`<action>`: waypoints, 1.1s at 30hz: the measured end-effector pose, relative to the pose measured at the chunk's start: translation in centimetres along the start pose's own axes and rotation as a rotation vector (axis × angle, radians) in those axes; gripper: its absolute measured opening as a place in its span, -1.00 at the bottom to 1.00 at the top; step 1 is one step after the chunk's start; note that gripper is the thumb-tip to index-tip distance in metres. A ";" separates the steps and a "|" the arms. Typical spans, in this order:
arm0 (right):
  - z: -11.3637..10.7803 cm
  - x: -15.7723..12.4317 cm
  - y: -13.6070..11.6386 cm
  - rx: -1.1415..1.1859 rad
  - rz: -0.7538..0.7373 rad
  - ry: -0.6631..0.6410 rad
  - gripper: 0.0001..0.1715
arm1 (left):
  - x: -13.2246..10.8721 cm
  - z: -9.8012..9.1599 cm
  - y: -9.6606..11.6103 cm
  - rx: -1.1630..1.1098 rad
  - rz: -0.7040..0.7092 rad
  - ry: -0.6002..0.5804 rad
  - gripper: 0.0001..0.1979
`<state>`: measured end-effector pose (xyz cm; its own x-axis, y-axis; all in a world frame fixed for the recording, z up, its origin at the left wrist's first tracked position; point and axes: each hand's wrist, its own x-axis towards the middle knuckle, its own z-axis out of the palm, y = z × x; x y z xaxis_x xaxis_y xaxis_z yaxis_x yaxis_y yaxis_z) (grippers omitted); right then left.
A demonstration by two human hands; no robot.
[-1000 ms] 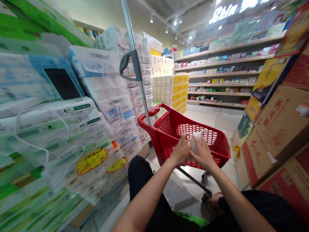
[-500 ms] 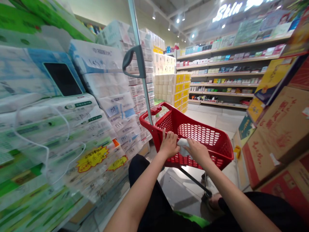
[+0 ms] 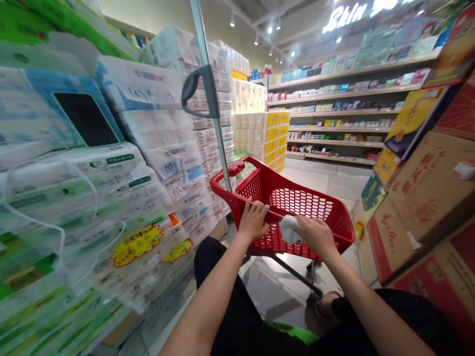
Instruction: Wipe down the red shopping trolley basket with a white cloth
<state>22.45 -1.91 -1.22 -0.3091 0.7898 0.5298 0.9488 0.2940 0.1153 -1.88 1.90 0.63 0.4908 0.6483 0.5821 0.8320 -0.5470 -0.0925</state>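
A red plastic shopping cart [image 3: 276, 184] with perforated walls stands in front of my knees. My left hand [image 3: 254, 220] is closed over the near rim of its basket, fingers on top. In my right hand [image 3: 316, 234] is a crumpled white cloth [image 3: 289, 229], pinched and pressed against the same rim further right. A gap of rim lies between the two hands. Part of the cloth is hidden beneath my right fingers. The basket's inside, as far as it shows, holds nothing.
Stacked tissue packs [image 3: 163, 128] wall the left side, with a phone [image 3: 86, 119] propped on them and a white cable [image 3: 33, 212]. A grey-handled metal pole [image 3: 218, 133] rises at the cart's left end. Cardboard boxes [image 3: 426, 198] crowd the right; stocked shelves [image 3: 341, 118] line the back.
My right hand has slid right along the rim with the cloth, away from my left hand. My left hand keeps its hold. The view has shifted slightly.
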 end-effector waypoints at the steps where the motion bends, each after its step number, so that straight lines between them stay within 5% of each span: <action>1: -0.1 -1.0 1.3 -0.003 0.002 0.004 -0.61 | 0.0 -0.1 -0.1 0.006 0.001 -0.001 -0.48; 7: 0.1 -6.8 9.1 0.054 0.003 0.059 -0.55 | 0.1 -0.4 0.1 0.011 -0.005 0.017 -0.55; 11: 1.3 -8.8 11.6 0.130 0.036 0.062 -0.54 | 0.4 -0.6 0.4 0.006 -0.017 0.026 -0.66; 25: 2.7 -8.1 12.0 0.247 0.123 0.101 -0.52 | 0.6 -1.1 1.7 0.061 -0.054 0.003 -0.79; 33: 2.6 -7.5 11.6 0.292 0.130 0.054 -0.57 | 0.8 -1.2 0.1 0.099 0.002 0.006 -0.79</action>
<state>35.59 -3.03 -6.09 -0.1747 0.8034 0.5693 0.9190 0.3406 -0.1986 -1.74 1.73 2.02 0.4912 0.6438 0.5867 0.8527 -0.4930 -0.1729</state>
